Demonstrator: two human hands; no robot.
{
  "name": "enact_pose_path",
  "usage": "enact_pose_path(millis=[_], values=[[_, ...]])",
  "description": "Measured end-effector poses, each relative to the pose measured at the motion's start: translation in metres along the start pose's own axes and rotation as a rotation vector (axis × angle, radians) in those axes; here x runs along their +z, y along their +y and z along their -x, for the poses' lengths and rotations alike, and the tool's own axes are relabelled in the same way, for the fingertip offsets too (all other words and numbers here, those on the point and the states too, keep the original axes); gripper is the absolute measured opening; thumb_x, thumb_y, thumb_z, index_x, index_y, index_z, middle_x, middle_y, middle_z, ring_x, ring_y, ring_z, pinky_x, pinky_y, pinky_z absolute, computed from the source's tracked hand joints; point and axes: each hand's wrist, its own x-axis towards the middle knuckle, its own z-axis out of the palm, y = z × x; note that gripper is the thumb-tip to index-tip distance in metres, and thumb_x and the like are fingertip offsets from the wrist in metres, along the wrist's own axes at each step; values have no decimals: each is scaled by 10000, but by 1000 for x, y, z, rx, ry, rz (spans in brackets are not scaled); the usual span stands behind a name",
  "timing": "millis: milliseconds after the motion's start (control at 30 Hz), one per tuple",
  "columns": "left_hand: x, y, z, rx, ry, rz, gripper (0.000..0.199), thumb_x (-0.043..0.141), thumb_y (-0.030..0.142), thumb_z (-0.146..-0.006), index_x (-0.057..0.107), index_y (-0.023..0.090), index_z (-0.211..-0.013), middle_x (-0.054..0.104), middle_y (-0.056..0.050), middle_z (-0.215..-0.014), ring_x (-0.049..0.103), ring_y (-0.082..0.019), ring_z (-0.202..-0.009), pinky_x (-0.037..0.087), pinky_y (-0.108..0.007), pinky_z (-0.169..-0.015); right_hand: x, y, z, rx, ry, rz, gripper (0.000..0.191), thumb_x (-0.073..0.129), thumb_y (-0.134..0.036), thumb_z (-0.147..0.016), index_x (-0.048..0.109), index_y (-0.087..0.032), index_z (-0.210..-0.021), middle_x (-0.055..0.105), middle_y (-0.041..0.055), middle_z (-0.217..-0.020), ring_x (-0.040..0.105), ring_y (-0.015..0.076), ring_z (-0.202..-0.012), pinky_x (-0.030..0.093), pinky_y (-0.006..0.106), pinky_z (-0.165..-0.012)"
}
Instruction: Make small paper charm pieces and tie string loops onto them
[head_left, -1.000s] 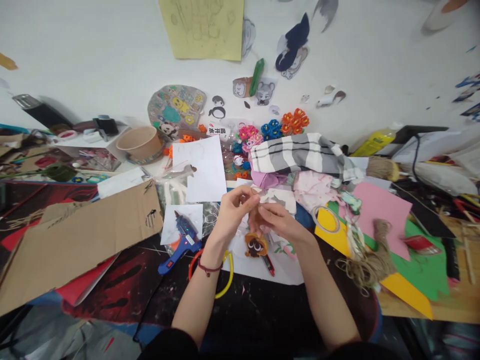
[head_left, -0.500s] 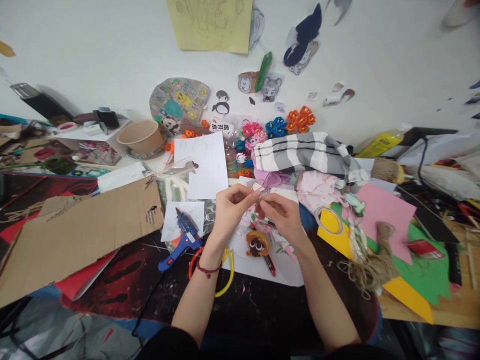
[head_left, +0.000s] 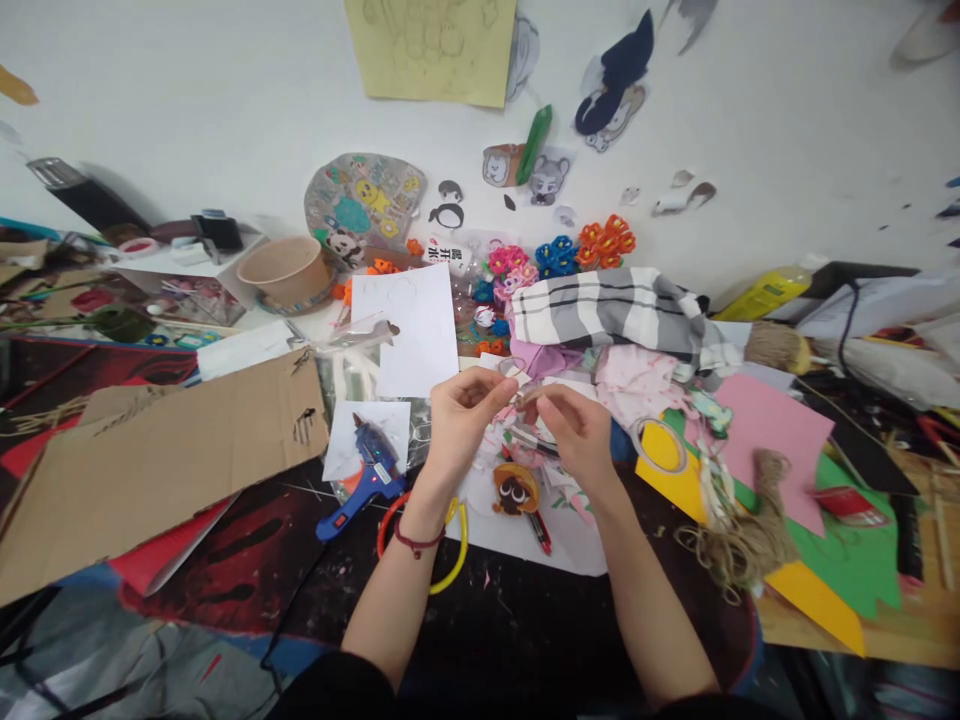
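My left hand (head_left: 474, 405) and my right hand (head_left: 574, 425) meet above the middle of the table, fingertips close together. Thumb and finger of the left are pinched on a thin strand, whose loop (head_left: 516, 366) shows just above the fingertips; whether it is wire or thread I cannot tell. My right hand is pinched too, beside the left, and what lies between its fingers is too small to make out. Under them lie white paper (head_left: 574, 548), a brown round-eyed cartoon figure (head_left: 514, 489) and a red-and-black pen (head_left: 540, 533).
A blue glue gun (head_left: 373, 480) rests on white paper to the left, near a large cardboard sheet (head_left: 172, 450). On the right are a tape roll (head_left: 660, 445), twine (head_left: 765, 515) and pink paper (head_left: 780, 430). Checked cloth (head_left: 600, 310) and flowers (head_left: 606, 240) stand behind.
My fingertips have drawn slightly apart, the right hand moving a little to the right. The thin loop shows more clearly above the left fingers. The view has shifted slightly.
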Motion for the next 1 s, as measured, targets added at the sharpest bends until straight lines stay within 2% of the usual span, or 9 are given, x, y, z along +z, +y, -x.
enact_pose_path(millis=[67,133,300,433,500,600,767,1000], values=[[0,2,0,8,3,-21,198,763,348,-771,681,173,-729,587,18,-617,455,-79,-540,338,-222,-508,1,-1,0,-57,119,15,171,632,-357,-883,684,-227,-981,693,50,-917,657,186,-817,542,343,-757],[0,3,0,23,-11,-44,184,759,340,-775,684,176,-736,604,5,-650,481,-92,-574,362,-232,-534,2,-4,2,-121,181,90,198,670,-330,-856,669,-242,-1033,685,56,-980,652,194,-852,541,364,-792],[0,2,-1,65,-55,-42,188,750,307,-783,663,177,-679,583,-3,-715,521,-116,-690,408,-249,-627,8,-9,7,-286,128,428,263,725,-258,-806,656,-260,-1060,690,53,-986,637,210,-867,531,384,-810],[-1,-1,-2,-4,-12,34,228,760,307,-768,636,166,-638,546,27,-621,459,-90,-591,353,-238,-572,11,-9,8,-346,123,551,177,680,-223,-836,665,-243,-1011,696,66,-974,647,210,-869,531,373,-790],[-1,-2,-2,-31,0,47,226,772,311,-754,643,162,-644,549,34,-602,436,-81,-564,330,-236,-557,11,-10,8,-326,118,526,135,680,-220,-834,668,-232,-968,696,59,-933,643,192,-807,528,353,-753],[-1,-2,-2,-49,-10,38,218,782,314,-743,656,159,-657,574,28,-608,452,-83,-571,334,-233,-562,13,-11,8,-223,66,392,73,681,-239,-835,667,-220,-904,695,31,-842,633,166,-726,521,323,-711],[-1,-2,-3,-91,-69,31,192,771,304,-758,670,147,-710,596,11,-663,479,-84,-606,368,-218,-578,13,-6,6,-26,41,154,89,660,-286,-859,696,-205,-852,702,27,-812,649,162,-727,538,306,-709],[-9,2,-4,-168,-92,119,228,747,323,-785,608,147,-743,515,33,-690,413,-54,-565,303,-193,-516,5,-5,3,110,-27,-93,64,711,-276,-832,716,-216,-812,680,-6,-724,637,114,-628,522,239,-624]])
